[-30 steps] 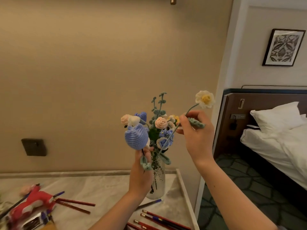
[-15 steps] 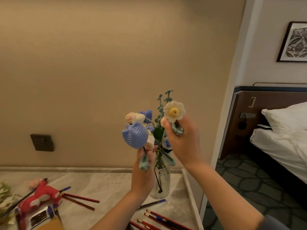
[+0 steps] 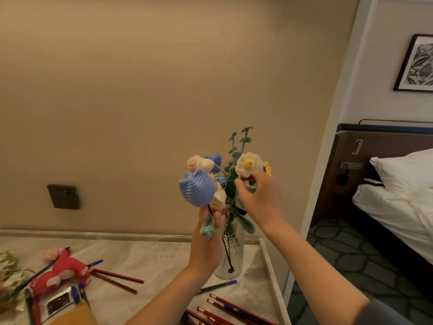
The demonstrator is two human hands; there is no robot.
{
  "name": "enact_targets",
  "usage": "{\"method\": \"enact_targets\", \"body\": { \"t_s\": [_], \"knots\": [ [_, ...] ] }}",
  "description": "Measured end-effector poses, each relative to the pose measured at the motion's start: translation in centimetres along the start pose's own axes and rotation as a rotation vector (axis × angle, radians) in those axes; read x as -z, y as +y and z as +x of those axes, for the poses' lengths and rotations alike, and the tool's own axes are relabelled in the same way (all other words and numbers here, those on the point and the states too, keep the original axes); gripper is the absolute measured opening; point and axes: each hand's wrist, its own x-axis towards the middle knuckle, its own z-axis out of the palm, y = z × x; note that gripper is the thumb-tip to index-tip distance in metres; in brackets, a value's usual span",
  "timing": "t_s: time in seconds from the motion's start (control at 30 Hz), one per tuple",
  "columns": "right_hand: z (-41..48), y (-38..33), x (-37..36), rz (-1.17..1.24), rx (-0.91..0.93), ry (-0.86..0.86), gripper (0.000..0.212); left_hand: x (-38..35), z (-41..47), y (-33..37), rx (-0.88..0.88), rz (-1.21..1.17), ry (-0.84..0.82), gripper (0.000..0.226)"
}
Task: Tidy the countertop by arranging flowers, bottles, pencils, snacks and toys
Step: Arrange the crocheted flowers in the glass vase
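Centrally, a crocheted blue tulip (image 3: 197, 189) on a dark stem; left hand (image 3: 206, 242) grips it upright; right hand (image 3: 259, 200) pinches a white daisy (image 3: 248, 164).

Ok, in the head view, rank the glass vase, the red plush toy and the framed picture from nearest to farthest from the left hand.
1. The glass vase: just right of the left hand, at the countertop's right end.
2. The red plush toy: far left on the countertop.
3. The framed picture: upper right, on the bedroom wall.

Marble countertop (image 3: 152, 259) bears glass vase (image 3: 235, 256), pencils (image 3: 117, 275), red toy (image 3: 63, 272), snack packet (image 3: 58, 303)
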Motion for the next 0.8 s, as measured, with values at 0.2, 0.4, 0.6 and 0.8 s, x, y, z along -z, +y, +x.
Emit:
{"method": "enact_targets", "body": {
  "t_s": [0.2,0.4,0.6,0.8],
  "knots": [
    [-2.1,0.9,-1.9,0.000,-0.130,-0.006,0.037,0.7,0.3,-0.6,0.019,0.063,-0.008,0.023],
    [-2.4,1.5,-3.2,-0.266,-0.095,0.086,0.030,1.1,0.3,-0.9,-0.007,0.104,-0.020,0.012],
    [-3.7,2.6,-3.0,-0.269,-0.131,-0.058,0.045,1.7,-0.3,-0.1,0.016,0.046,-0.034,0.020],
    [-3.8,-1.8,0.1,0.172,0.150,0.316,0.034,2.1,-0.2,1.6,-0.051,-0.046,-0.038,0.017]
  ]
}}
